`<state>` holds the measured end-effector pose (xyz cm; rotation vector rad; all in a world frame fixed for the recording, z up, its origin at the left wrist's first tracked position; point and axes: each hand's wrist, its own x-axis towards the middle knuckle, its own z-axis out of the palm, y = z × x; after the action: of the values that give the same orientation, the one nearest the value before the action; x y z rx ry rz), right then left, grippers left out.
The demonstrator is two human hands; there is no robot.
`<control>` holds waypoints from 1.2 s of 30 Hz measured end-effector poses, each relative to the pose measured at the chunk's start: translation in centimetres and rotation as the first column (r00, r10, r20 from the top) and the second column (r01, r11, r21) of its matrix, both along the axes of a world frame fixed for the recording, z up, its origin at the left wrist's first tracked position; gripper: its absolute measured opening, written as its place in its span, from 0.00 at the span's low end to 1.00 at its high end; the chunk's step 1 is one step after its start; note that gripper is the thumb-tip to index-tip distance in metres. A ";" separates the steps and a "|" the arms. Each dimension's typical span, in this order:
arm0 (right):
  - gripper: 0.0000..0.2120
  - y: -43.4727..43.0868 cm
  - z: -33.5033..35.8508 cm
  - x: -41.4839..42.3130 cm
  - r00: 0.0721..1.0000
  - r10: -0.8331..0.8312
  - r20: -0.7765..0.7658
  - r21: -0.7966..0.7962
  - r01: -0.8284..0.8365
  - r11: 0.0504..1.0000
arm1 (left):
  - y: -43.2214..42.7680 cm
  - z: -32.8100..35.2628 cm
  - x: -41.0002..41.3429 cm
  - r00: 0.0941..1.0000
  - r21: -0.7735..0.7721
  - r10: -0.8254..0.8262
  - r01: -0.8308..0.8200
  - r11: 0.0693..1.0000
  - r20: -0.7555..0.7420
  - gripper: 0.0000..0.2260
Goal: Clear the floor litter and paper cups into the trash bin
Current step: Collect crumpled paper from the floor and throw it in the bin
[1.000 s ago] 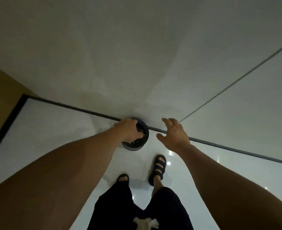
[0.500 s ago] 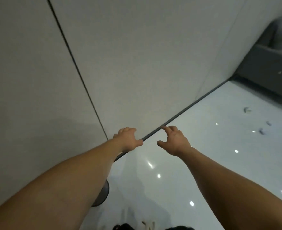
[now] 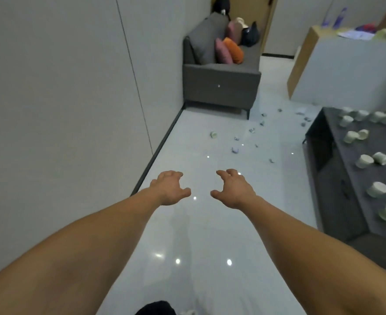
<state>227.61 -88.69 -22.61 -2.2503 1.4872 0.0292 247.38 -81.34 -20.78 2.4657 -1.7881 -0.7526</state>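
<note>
My left hand [image 3: 170, 187] and my right hand [image 3: 233, 188] are stretched out in front of me above the glossy white floor, fingers loosely curled, holding nothing. Ahead on the floor lies a tipped paper cup [image 3: 213, 134] and several small scraps of litter [image 3: 235, 150], well beyond both hands. Several white paper cups [image 3: 364, 161] stand or lie on the dark low table [image 3: 337, 169] at the right. The trash bin is out of view.
A grey sofa [image 3: 220, 87] with pink and orange cushions stands at the far end against the left wall [image 3: 74, 98]. A white and wood counter [image 3: 337, 71] rises at the back right. Open floor runs between the wall and the table.
The view has swung up from the wall and bin to the room. My left hand let go of the dark bin a second ago; both hands now hang free in front.
</note>
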 end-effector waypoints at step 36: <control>0.35 -60.1 -0.9 -20.5 0.879 -0.475 -0.035 0.022 0.476 0.879 | -70.2 -2.6 -17.2 0.904 0.018 -0.417 0.421 0.907 -0.095 0.33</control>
<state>207.07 -148.76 -23.50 -1.8065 2.0007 -0.0665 230.21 -151.56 -23.36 2.0408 -2.3201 -0.9033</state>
